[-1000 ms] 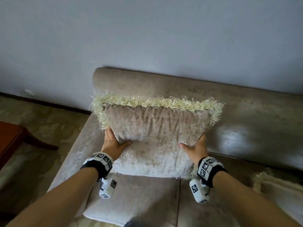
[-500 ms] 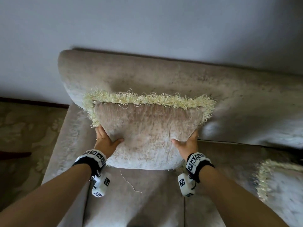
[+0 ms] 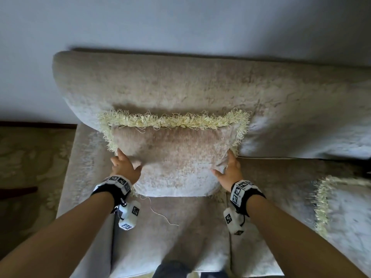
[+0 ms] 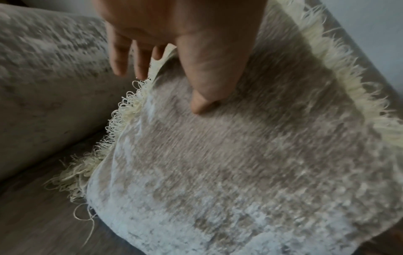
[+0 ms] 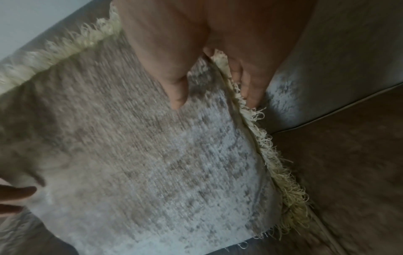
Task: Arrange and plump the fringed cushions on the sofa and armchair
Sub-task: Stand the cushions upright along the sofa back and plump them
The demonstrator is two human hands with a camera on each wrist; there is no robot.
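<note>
Pinching the fringed cushion (image 3: 172, 159) at its side edges, left hand (image 3: 125, 167) and right hand (image 3: 228, 170) prop it mid-frame against the sofa (image 3: 180, 85) backrest; released carelessly, it could slump forward.

The cushion (image 3: 176, 157) and sofa (image 3: 180, 87) are nubby, matt chenille-like cloth; looped yarn fringe (image 3: 174, 120) edges it.

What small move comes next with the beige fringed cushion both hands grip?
Probably let go and pat its face. The beige cushion with cream fringe already stands on the seat, leaning on the beige sofa backrest, while the left hand and right hand pinch its side edges, denting them.
</note>
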